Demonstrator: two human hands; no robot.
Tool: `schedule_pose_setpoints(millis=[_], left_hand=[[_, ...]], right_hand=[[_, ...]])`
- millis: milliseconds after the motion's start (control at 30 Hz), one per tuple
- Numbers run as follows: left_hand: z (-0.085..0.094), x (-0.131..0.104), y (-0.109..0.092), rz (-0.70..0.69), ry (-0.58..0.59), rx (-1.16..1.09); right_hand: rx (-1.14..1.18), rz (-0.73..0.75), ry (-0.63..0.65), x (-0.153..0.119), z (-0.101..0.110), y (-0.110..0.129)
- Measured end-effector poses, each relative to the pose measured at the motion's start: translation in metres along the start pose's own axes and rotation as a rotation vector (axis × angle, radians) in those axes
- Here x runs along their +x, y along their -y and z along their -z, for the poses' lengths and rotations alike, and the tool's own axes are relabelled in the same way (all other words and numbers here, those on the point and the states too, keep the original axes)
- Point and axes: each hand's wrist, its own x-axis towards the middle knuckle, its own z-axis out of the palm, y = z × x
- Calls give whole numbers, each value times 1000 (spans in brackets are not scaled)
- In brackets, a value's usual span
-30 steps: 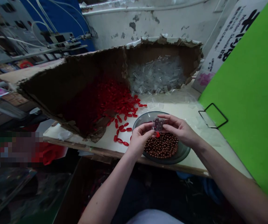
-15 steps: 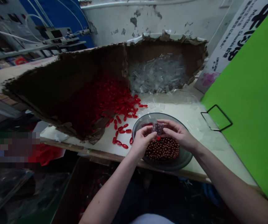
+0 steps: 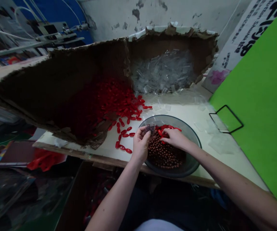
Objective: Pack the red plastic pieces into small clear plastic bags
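Observation:
My left hand (image 3: pixel 141 142) pinches a small clear box (image 3: pixel 150 128) with dark beads in it, over the left side of a grey bowl (image 3: pixel 192 154). Inside the bowl lie many brown beads (image 3: pixel 168 155), with red pieces (image 3: pixel 168 127) along the back. My right hand (image 3: pixel 173 138) reaches into the bowl, its fingers closed around a red piece at the edge of the brown beads; the fingertips partly cover it.
Behind the bowl, a torn cardboard box (image 3: pixel 126 61) holds red pieces (image 3: pixel 114 96) and clear plastic boxes (image 3: pixel 167 70). Red pieces spill onto the white table (image 3: pixel 109 154). A green panel (image 3: pixel 261 112) with a black wire handle (image 3: pixel 237 118) stands right.
My right hand has left the clear box and moved down into the bowl at the red pieces. My left hand keeps the box, now slightly further left. The view has shifted a little.

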Motion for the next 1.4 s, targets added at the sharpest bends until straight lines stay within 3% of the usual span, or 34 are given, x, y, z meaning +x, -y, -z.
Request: schedule_pose_setpoints(millis=[133,267,500,633,767,900,1033,1200,1400], left_hand=[[1,-2,2,-15,13,49],[1,-4,2,19,54,105],[-2,-6,-2,111,159,221],[-3,-7,-3,108,197,265],[-4,-7,-2,87,168,318],[-6,-7,-2,84,122,336],[-5,-8,-1,63,131,353],[-6,-10,-3,95,161,336],[-6,-10,-5,147,181,281]], right_hand=[[-14,-49,-10,6,-15,2],[72,-37,-22,3,-5,-8],[718,-68,-169,-17,36,3],[591,85,-206,-26,49,23],[293,208,-312,-30,47,37],[157,282,-311,-37,44,48],[199,255,-300,-40,45,50],[415,137,-324,-38,40,42],[463,124,-475,-45,24,46]])
